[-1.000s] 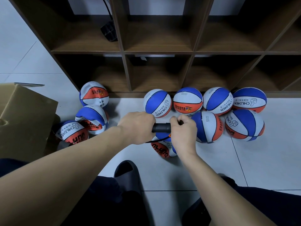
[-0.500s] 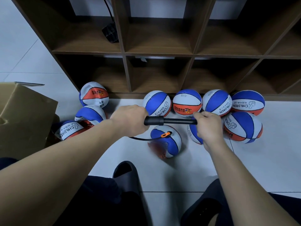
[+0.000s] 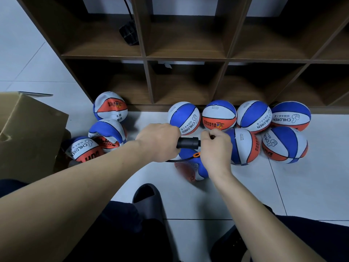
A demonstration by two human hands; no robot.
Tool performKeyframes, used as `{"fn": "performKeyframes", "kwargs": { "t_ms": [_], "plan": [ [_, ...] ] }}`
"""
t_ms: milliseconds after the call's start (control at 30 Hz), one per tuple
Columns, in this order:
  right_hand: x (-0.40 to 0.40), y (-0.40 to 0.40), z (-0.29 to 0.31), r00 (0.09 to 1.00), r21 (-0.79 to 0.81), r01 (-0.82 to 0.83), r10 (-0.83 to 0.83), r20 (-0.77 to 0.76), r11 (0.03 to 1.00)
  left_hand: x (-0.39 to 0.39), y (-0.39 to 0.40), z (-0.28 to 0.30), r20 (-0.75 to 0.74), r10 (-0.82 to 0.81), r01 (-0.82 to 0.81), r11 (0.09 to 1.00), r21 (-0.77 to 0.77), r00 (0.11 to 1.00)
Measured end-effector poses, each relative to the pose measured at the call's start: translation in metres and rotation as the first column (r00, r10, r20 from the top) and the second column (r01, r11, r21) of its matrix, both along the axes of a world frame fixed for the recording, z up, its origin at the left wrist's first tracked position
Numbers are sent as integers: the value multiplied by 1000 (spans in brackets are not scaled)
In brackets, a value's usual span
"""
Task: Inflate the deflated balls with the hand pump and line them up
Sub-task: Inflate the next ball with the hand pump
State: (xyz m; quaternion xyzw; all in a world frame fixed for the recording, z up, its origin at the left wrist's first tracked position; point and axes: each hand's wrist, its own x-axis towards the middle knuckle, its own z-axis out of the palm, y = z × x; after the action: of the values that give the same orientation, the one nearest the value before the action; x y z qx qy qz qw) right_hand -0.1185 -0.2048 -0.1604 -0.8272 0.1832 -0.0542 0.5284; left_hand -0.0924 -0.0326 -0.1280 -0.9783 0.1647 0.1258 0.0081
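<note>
A black hand pump (image 3: pixel 188 142) is held level above the floor. My left hand (image 3: pixel 158 141) grips its barrel and my right hand (image 3: pixel 216 148) grips its handle, pushed in close to the barrel. A thin black hose with an orange clip (image 3: pixel 196 154) runs down to a soft blue, white and orange ball (image 3: pixel 196 168) lying under my hands. Several round, full balls (image 3: pixel 219 115) sit in a cluster at the right, by the shelf foot. Three slack, wrinkled balls (image 3: pixel 110 108) lie at the left.
A dark wooden cubby shelf (image 3: pixel 188 57) stands behind the balls, with a black adapter (image 3: pixel 129 34) in one cell. A cardboard box (image 3: pixel 28 133) sits at the left. My dark slipper (image 3: pixel 147 201) and knees are at the bottom of the view, on the white tiled floor (image 3: pixel 283 186).
Half a second ago the pump handle was pulled out to the right with its rod showing. My right hand has pushed it back in toward the barrel.
</note>
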Motion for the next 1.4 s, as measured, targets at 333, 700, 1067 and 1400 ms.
{"fn": "performKeyframes", "kwargs": {
  "t_ms": [333, 700, 1067, 1400],
  "plan": [
    [6, -7, -3, 997, 22, -65, 66, -29, 998, -1, -2, -7, -22, 0, -1, 998, -59, 1000],
    [27, -65, -12, 991, 42, 98, -93, -95, 994, 10, 19, -3, -17, 28, -28, 1000, 15, 999],
    [6, -11, -8, 997, 7, 12, -12, -76, 1000, 1, 6, -5, -49, 3, -1, 1000, 22, 999],
    [2, 0, 1, 996, -6, -87, 86, -22, 996, -2, -1, -7, -84, 11, -17, 998, -67, 996]
  ]
}}
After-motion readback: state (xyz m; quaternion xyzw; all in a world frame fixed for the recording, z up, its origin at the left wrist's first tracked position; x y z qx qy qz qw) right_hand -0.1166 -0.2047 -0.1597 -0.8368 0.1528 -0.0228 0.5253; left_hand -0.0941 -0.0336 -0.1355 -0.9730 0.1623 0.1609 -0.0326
